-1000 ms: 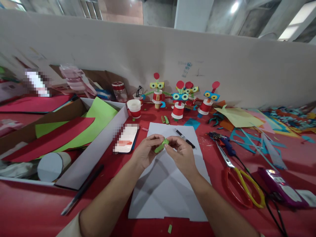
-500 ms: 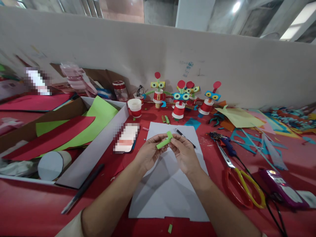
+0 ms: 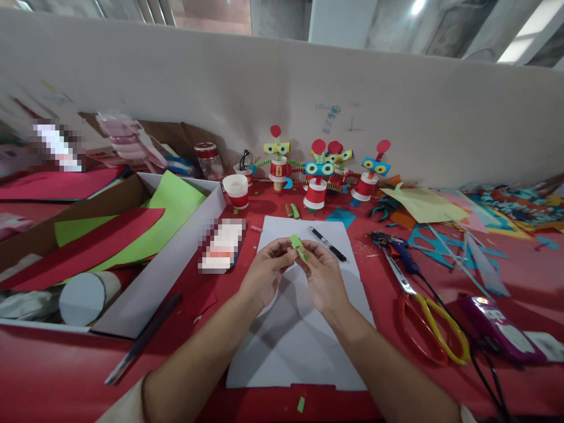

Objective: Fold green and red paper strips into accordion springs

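Both hands meet over the upper part of a white paper sheet (image 3: 295,346). Between their fingertips is a light green paper strip (image 3: 295,241), bent, with part of it hidden by the fingers. My left hand (image 3: 267,273) pinches it from the left, thumb against the strip. My right hand (image 3: 324,273) grips it from the right, fingers closed. A black pen (image 3: 327,244) lies on the sheet just beyond my right hand. Further back, green folded paper springs (image 3: 292,210) rest on the red table.
Paper-cup robot figures (image 3: 315,194) stand along the wall. On the left are a box (image 3: 167,264) of coloured paper, a phone (image 3: 222,247) and a dark pen-like stick (image 3: 145,338). To the right lie scissors (image 3: 408,288), a glue gun (image 3: 399,249), a purple device (image 3: 502,329) and paper scraps.
The green strip has been folded over and turned between my fingers, so less of its length shows. Both hands stay close together above the sheet. The view has shifted slightly.
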A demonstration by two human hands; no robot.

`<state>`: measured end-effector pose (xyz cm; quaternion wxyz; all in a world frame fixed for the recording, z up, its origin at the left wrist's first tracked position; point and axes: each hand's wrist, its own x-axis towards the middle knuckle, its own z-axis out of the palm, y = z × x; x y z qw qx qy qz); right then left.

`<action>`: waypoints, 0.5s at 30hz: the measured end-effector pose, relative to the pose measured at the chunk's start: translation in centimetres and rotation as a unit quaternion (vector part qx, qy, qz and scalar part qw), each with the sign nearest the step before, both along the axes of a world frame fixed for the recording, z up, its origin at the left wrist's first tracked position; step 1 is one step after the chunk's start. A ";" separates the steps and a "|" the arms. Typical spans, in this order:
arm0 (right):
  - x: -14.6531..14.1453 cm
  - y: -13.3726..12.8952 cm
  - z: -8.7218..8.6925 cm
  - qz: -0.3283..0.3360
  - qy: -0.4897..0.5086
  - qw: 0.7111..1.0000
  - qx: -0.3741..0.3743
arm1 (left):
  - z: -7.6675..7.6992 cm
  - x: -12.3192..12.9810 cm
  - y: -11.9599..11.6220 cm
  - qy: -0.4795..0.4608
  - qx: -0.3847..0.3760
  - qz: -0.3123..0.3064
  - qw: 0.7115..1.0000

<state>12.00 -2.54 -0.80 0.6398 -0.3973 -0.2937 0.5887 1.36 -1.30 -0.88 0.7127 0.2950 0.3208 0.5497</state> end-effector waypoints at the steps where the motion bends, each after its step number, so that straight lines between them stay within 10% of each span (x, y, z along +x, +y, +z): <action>1: -0.1 0.0 0.0 0.001 0.002 1.000 0.001 | 0.0 -0.1 0.1 0.003 -0.003 0.000 1.000; 15: 0.3 -0.2 0.7 0.050 0.021 0.999 -0.001 | 0.1 -1.4 1.0 0.001 -0.059 -0.028 0.998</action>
